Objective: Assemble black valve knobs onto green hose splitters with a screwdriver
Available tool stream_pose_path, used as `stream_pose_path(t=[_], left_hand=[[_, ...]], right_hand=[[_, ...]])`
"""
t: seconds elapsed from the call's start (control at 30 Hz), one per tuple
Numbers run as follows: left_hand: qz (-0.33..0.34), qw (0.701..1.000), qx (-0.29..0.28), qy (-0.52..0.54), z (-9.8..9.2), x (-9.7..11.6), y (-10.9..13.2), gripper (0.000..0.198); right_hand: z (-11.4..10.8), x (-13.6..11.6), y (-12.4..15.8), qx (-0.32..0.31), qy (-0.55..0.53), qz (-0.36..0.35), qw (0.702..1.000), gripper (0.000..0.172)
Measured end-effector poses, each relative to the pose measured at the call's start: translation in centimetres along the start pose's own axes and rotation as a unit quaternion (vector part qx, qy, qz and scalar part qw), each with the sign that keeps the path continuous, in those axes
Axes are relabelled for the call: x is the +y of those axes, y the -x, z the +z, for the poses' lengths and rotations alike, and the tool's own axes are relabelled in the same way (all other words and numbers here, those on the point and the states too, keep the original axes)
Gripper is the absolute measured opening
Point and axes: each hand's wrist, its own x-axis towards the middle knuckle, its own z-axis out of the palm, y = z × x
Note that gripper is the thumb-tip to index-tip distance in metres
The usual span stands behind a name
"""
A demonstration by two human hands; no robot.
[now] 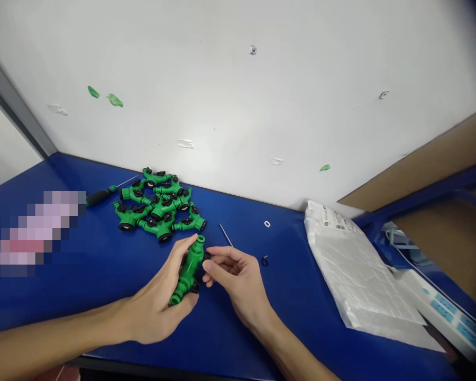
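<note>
My left hand (156,304) is closed around a green plastic hose splitter (189,270), held tilted above the blue table. On the splitter's right side, the thumb and fingers of my right hand (238,275) pinch a black part (206,257), mostly covered by the fingertips. A thin metal shaft (226,234) lies just beyond my right hand, its near end hidden. To the right of that hand are a small black ring (265,261) and a white washer (267,224). Beyond my left hand sits a cluster of several similar green splitters (158,203) with black valve levers.
A screwdriver (99,197) with a black and green handle lies left of the cluster. A white plastic package (357,275) and a power strip (440,307) occupy the right side. The white wall (230,106) rises behind the blue table (122,280). A pixelated patch covers the left.
</note>
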Motion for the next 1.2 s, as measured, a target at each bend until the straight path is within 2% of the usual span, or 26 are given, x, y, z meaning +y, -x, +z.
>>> stream_pose_path(t=[0.13,0.27,0.33,0.5,0.67,0.83,1.07,1.2], left_hand=[[-0.004,1.000,0.005,0.009,0.3,0.1,0.2,0.076],[0.000,1.000,0.005,-0.012,0.2,-0.1,0.3,0.078],[0.008,1.000,0.005,-0.029,0.0,-0.2,0.2,0.079],[-0.004,1.000,-0.001,-0.008,0.1,-0.1,0.3,0.078],[-0.048,0.997,0.003,0.064,0.4,-0.1,0.7,0.077],[-0.068,0.988,0.012,0.140,0.2,-0.1,0.5,0.076],[-0.096,0.977,-0.020,0.191,0.0,0.0,0.4,0.080],[-0.106,0.971,-0.054,0.205,0.1,-0.3,0.4,0.081]], right_hand=[[0.2,-0.1,0.2,0.005,-0.012,0.007,1.000,0.034],[0.1,-0.1,0.2,-0.005,-0.075,0.073,0.994,0.034],[-0.1,-0.1,0.1,-0.013,-0.083,0.078,0.993,0.032],[-0.4,0.0,0.2,-0.015,0.009,-0.047,0.999,0.030],[-0.5,-0.3,0.4,-0.017,0.089,-0.109,0.990,0.023],[-0.6,0.0,0.5,-0.032,0.125,-0.134,0.983,0.019],[-0.8,0.6,0.4,-0.060,0.177,-0.196,0.963,0.006],[-1.0,0.5,0.1,-0.068,0.247,-0.220,0.941,0.008]])
